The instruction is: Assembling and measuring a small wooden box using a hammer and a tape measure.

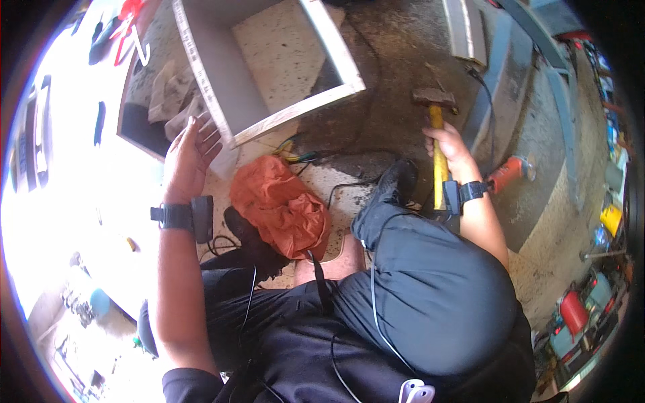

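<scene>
My right hand (pixel 449 146) grips the yellow handle of a hammer (pixel 435 121), whose dark metal head points away from me over the stained floor. My left hand (pixel 189 153) is open with fingers spread, right beside the near corner of a grey and pale wooden box frame (pixel 222 87) standing on the floor. It looks to touch the frame's side edge. Both wrists wear black bands with small devices. My raised right knee in dark trousers (pixel 430 289) fills the lower middle.
A crumpled orange cloth (pixel 282 205) lies by my black shoe (pixel 396 181). Cables (pixel 302 156) run under the frame. An orange power tool (pixel 507 173) lies to the right. Tools and containers (pixel 584 309) crowd the right edge; hand tools (pixel 124 27) lie far left.
</scene>
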The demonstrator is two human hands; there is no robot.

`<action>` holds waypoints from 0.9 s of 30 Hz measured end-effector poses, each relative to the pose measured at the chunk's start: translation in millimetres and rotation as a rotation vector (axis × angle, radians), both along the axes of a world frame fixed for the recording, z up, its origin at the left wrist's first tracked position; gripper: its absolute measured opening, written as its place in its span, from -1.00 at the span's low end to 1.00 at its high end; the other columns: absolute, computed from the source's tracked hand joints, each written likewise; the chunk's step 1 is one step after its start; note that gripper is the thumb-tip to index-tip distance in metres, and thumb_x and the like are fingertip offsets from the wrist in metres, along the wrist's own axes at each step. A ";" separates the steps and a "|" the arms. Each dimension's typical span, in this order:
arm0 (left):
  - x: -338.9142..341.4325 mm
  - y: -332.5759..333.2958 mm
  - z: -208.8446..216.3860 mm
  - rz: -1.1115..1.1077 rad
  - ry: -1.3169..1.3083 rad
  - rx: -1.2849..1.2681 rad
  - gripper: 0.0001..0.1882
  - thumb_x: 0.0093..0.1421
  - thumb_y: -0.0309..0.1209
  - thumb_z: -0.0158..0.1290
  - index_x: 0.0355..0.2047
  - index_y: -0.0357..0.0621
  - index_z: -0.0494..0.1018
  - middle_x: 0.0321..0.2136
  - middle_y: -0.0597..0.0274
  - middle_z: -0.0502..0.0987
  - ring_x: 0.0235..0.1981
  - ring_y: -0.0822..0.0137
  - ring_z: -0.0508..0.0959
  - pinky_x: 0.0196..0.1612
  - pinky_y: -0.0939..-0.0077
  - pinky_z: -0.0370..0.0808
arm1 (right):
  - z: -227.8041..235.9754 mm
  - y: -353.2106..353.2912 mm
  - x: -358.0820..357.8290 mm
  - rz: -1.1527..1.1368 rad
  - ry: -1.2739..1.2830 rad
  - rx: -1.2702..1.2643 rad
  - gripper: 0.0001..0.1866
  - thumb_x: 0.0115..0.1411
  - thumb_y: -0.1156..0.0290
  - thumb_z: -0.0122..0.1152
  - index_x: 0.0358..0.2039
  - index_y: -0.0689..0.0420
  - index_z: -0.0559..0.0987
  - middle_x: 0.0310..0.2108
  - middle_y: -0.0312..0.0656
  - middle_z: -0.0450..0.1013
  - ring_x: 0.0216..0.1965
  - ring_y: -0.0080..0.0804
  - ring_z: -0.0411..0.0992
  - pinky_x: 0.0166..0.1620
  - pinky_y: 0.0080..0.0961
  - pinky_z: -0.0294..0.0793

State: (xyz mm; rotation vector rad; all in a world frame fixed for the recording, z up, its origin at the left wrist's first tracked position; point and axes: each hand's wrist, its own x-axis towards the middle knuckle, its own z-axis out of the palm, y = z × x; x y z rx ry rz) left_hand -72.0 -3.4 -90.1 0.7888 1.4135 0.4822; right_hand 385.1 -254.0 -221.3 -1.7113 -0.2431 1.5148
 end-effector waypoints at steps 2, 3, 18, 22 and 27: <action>-11.5 6.4 4.0 0.039 0.037 -0.022 -0.50 0.46 -0.12 -0.01 0.24 -0.19 0.38 0.09 0.06 0.55 0.11 0.22 0.54 0.14 0.33 0.47 | -20.7 -11.6 5.6 -0.042 0.017 -0.070 -0.84 0.22 0.38 0.30 -0.43 0.05 0.48 -0.62 -0.33 0.41 -0.62 -0.46 0.40 -0.52 -0.49 0.39; -13.0 5.9 5.5 0.054 0.050 -0.020 -0.50 0.46 -0.12 -0.01 0.24 -0.19 0.38 0.09 0.06 0.55 0.11 0.22 0.54 0.14 0.33 0.47 | -25.0 -16.9 4.5 -0.081 0.011 -0.098 -0.86 0.22 0.37 0.31 -0.40 0.05 0.50 -0.61 -0.33 0.41 -0.61 -0.48 0.40 -0.52 -0.49 0.39; 40.1 7.3 -5.7 -0.179 0.184 -0.002 -0.50 0.38 -0.06 0.13 0.14 -0.16 0.47 -0.22 0.37 0.51 -0.31 0.47 0.46 -0.17 0.52 0.48 | 16.3 -1.0 -3.0 0.873 -1.198 -0.288 -0.40 0.17 0.15 0.41 0.20 0.03 0.51 -0.37 -0.07 0.62 -0.36 -0.23 0.61 -0.18 -0.32 0.59; 38.7 -10.2 -16.9 -0.241 0.243 0.077 -0.30 0.41 0.15 -0.04 0.25 -0.21 0.38 -0.05 0.25 0.51 -0.14 0.44 0.52 -0.07 0.46 0.54 | 112.9 56.9 -45.8 0.681 -0.727 0.299 -0.20 0.16 0.24 0.40 0.41 -0.22 0.30 -0.50 -0.17 0.55 -0.47 -0.33 0.54 -0.26 -0.38 0.54; 32.5 -7.6 -24.4 -0.280 0.194 0.042 -0.14 0.35 0.33 -0.14 0.29 -0.19 0.33 0.05 0.20 0.47 0.02 0.33 0.51 0.07 0.31 0.55 | 142.2 105.1 -67.7 0.894 -0.668 0.460 -0.11 0.14 0.33 0.39 0.46 -0.30 0.22 -0.62 -0.23 0.48 -0.61 -0.38 0.44 -0.34 -0.42 0.52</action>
